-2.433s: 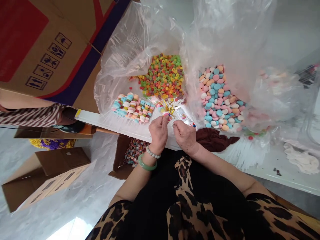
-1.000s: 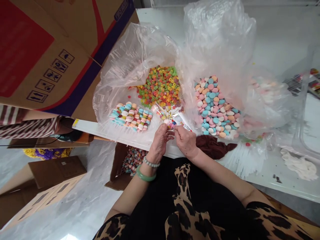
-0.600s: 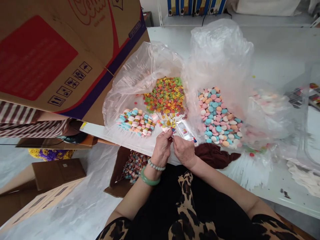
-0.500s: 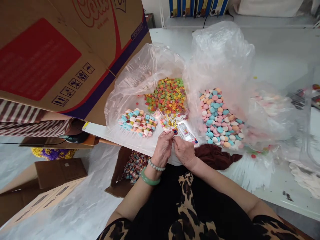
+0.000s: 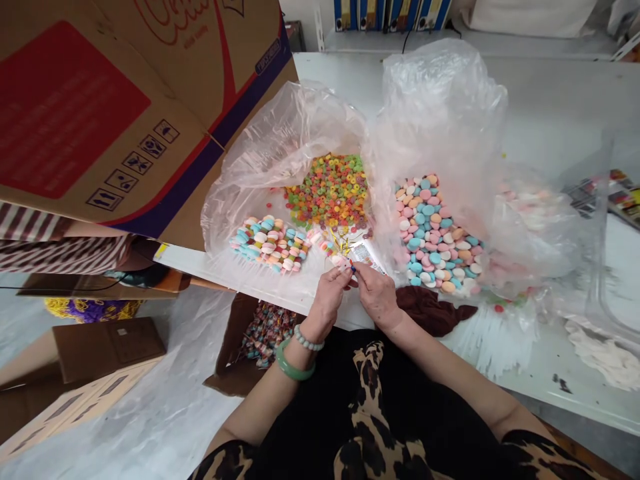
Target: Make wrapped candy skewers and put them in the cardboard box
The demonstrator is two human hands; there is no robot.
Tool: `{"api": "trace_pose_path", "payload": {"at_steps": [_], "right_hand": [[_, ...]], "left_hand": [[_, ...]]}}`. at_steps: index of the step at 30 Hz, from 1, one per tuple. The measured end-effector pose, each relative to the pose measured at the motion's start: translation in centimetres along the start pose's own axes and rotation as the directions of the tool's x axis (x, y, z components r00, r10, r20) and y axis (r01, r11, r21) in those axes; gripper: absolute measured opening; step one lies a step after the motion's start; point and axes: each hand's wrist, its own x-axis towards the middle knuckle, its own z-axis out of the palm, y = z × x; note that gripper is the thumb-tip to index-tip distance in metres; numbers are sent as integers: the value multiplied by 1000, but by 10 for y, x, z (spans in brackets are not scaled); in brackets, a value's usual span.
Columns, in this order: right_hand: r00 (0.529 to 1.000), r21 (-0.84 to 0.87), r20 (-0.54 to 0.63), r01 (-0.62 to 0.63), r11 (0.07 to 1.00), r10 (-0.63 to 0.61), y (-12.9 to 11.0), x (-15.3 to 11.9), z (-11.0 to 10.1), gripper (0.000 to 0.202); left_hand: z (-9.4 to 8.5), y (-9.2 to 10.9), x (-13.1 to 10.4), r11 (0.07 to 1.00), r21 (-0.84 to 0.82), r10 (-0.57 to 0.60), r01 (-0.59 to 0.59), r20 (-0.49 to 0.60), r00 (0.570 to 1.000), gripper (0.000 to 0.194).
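Observation:
Both hands meet at the table's front edge over a small clear candy bag with pastel pieces inside. My left hand, wearing a beaded bracelet and a green bangle, pinches the bag's near end. My right hand is closed at the same end, where a bit of blue and red shows; its fingertips partly hide what they grip. Just beyond lie gold twist ties and a stack of printed bags. To the left is a pile of assembled candy skewers. Ring-shaped gummies lie behind.
Pastel candies spill from a plastic bag on the right. Near them are a brown cloth and white sticks. A large carton stands left; an open box of wrapped candies sits below. A striped sleeve shows behind the carton.
My hands stay together at the bag's end, and the right fingers have shifted their grip slightly. The whole view has moved a little, so things appear further left.

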Motion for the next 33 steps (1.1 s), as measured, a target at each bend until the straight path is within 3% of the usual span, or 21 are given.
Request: {"api": "trace_pose_path", "payload": {"at_steps": [3,8,12,15,18,21,23,25,27,29,30,32,33], "right_hand": [[989,-137,-72,119,983,-129,1,-4,2,32],[978,-204,-77,175,963,-194,-6,-9,7,30],[997,32,15,74,997,-75,-14,-9,3,29],[979,335,160,-176,926,129,-17,-1,-5,22],[878,611,384,-474,635,286,-19,14,-9,23],[799,751,523,-597,284,296,-19,25,-7,22],[710,716,676,-696,50,197,-18,24,-4,23],[576,566,816,-810,-155,-33,-14,19,-1,28],[479,419,843,-869,-262,-243,-8,12,1,34],[456,380,826,-884,-271,-330,-4,8,1,40],[449,388,829,-891,-235,-333,-3,7,0,41],[474,468,851,-880,-81,-229,-5,7,-5,42],[531,539,839,-841,46,-117,-9,8,-8,41]], "left_hand": [[-5,8,1,993,15,-114,113,105,988,33],[-4,13,8,929,-295,-179,224,172,969,32],[1,9,14,869,-457,-171,189,81,982,19],[2,8,12,862,-501,-63,79,48,997,15],[1,10,8,887,-452,-42,93,121,992,25],[-1,13,6,922,-375,-26,101,199,980,33],[-6,17,6,950,-307,20,61,253,967,31],[-14,23,4,974,-223,52,32,361,931,29],[-21,29,0,986,-165,55,34,508,860,31],[-25,33,-5,987,-149,45,59,609,792,32],[-26,35,-8,987,-146,43,61,621,783,32],[-25,37,-11,990,-136,53,27,552,832,26],[-23,37,-11,990,-140,70,-4,468,881,24]]}}
